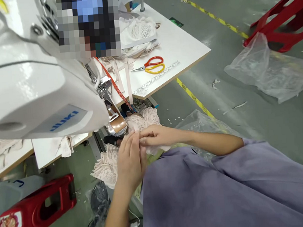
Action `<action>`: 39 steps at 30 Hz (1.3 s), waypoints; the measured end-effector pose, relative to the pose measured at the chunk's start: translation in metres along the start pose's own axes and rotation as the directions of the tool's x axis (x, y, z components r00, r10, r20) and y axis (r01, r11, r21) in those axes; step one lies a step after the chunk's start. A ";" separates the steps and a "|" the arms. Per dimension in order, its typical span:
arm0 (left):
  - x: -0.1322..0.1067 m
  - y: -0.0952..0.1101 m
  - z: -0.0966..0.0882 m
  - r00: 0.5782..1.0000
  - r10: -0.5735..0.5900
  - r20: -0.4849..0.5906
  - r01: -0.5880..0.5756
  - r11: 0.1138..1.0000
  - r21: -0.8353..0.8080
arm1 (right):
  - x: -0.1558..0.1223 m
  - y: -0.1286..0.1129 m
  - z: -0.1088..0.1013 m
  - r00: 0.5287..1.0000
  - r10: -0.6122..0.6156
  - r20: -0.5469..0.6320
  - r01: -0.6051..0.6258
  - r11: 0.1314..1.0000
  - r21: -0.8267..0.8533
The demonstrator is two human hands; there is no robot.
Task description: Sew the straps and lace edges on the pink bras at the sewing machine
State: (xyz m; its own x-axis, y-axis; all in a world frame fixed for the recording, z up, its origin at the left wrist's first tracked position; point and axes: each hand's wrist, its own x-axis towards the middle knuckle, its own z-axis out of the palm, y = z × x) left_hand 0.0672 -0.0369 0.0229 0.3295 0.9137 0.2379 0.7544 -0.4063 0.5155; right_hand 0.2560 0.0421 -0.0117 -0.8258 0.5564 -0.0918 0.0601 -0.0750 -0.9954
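Note:
A pale pink lace bra (pixel 106 166) is spread beneath both hands, one moulded cup to the left and another lace cup (pixel 148 116) just beyond the fingers. My left hand (pixel 130 155) is closed on the fabric between the cups, its fingers pressed together. Meeting it fingertip to fingertip, my right hand (pixel 157 135) is pinched on the same fabric. What lies exactly between the fingers is hidden. Right beyond the hands stands the white sewing machine (pixel 35 90), its presser foot (pixel 112 116) and curved metal arm close to the bra.
A white table (pixel 188 50) holds red-and-yellow-handled scissors (pixel 154 65), a clear ruler (pixel 156 79) and a pile of lace pieces (pixel 140 31). A red strip (pixel 113 83) runs down to the machine. Red stools (pixel 39 211) and plastic bags (pixel 270 70) are on the floor.

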 end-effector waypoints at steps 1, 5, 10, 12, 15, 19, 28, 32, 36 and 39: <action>0.003 -0.005 0.002 0.994 -0.093 0.054 0.091 0.995 0.030 | 0.001 0.001 0.001 0.998 -0.055 0.010 0.056 0.984 -0.172; 0.001 -0.030 0.017 0.777 -0.526 0.346 0.621 0.728 -0.289 | 0.007 0.017 0.006 0.946 -0.320 -0.044 0.150 0.555 -0.818; -0.011 -0.046 0.039 0.688 -0.357 0.632 0.640 -0.113 -0.760 | 0.013 0.039 0.004 0.865 -0.502 0.018 0.212 0.333 -0.919; -0.015 -0.045 0.043 0.716 -0.404 0.569 0.577 -0.117 -0.809 | 0.012 0.039 0.002 0.830 -0.556 -0.047 0.230 0.418 -0.879; -0.019 -0.038 0.041 0.749 -0.487 0.449 0.555 0.092 -0.827 | 0.008 0.034 0.006 0.765 -0.599 -0.235 0.191 0.560 -0.806; -0.019 -0.029 0.033 0.783 -0.560 0.269 0.539 0.396 -0.743 | 0.008 0.032 0.017 0.792 -0.552 -0.261 0.164 0.604 -0.780; -0.013 -0.030 0.031 0.826 -0.546 0.136 0.533 0.680 -0.503 | 0.019 0.039 0.021 0.861 -0.384 -0.333 0.096 0.766 -0.635; -0.012 -0.033 0.034 0.840 -0.530 0.118 0.519 0.720 -0.461 | 0.017 0.036 0.016 0.893 -0.322 -0.314 0.067 0.786 -0.615; -0.009 -0.032 0.036 0.849 -0.517 0.107 0.509 0.749 -0.424 | 0.016 0.033 0.012 0.893 -0.303 -0.332 0.059 0.812 -0.580; -0.005 -0.031 0.038 0.836 -0.541 0.094 0.523 0.730 -0.440 | 0.017 0.040 0.019 0.838 -0.430 -0.336 0.118 0.744 -0.657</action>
State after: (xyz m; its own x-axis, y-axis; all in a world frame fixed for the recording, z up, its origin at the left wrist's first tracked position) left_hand 0.0636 -0.0285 -0.0256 -0.0798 0.9843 -0.1576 0.4737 0.1765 0.8628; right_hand 0.2336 0.0325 -0.0526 -0.5296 0.7765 0.3414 0.3156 0.5540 -0.7704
